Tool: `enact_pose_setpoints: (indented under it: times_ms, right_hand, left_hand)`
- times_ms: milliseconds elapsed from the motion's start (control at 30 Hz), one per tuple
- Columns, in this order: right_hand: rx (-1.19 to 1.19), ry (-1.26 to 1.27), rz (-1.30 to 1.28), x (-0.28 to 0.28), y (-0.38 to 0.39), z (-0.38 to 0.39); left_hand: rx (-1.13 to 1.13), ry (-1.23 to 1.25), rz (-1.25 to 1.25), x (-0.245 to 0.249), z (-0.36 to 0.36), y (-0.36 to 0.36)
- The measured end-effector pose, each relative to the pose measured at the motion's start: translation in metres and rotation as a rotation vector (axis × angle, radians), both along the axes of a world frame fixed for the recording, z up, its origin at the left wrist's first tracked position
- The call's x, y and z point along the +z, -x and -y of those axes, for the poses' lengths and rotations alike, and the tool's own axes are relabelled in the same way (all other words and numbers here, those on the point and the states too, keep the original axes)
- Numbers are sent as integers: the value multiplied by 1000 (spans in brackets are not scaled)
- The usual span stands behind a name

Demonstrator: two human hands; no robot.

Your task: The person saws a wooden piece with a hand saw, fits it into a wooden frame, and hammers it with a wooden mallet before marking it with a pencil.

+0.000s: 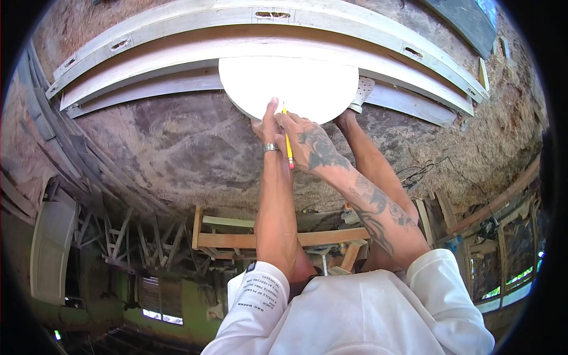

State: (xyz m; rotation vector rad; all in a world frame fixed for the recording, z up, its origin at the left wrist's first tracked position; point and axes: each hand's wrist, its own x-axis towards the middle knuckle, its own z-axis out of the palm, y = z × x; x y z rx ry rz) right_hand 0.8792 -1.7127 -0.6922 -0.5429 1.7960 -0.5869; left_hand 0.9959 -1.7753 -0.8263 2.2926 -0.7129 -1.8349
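Note:
A bright white half-round board (pixel 290 83) lies in front of me, its curved edge facing me and its straight edge along the wooden beams. My left hand (pixel 267 123), with a metal watch on the wrist, grips that curved edge, thumb up on the face and fingers mostly hidden below the rim. Close beside it, my right hand (pixel 299 133) is closed around a yellow pencil (pixel 289 147). The pencil's tip points away from me over the board's edge, its pink eraser toward me.
Long pale wooden beams (pixel 148 80) with cut slots run across behind the board. A foot in a white perforated clog (pixel 364 93) is at its right. Behind me are a wooden bench frame (pixel 225 239), timber trestles (pixel 115 236) and a thin cable on the dirt floor (pixel 195 142).

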Motion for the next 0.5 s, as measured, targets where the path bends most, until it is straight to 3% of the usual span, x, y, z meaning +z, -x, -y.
enact_pose_setpoints:
  times_ms: [500]
  right_hand:
    - [-152, 152, -233, -3, -7, -2]
  left_hand:
    - [-134, -113, 154, 10, 9, 14]
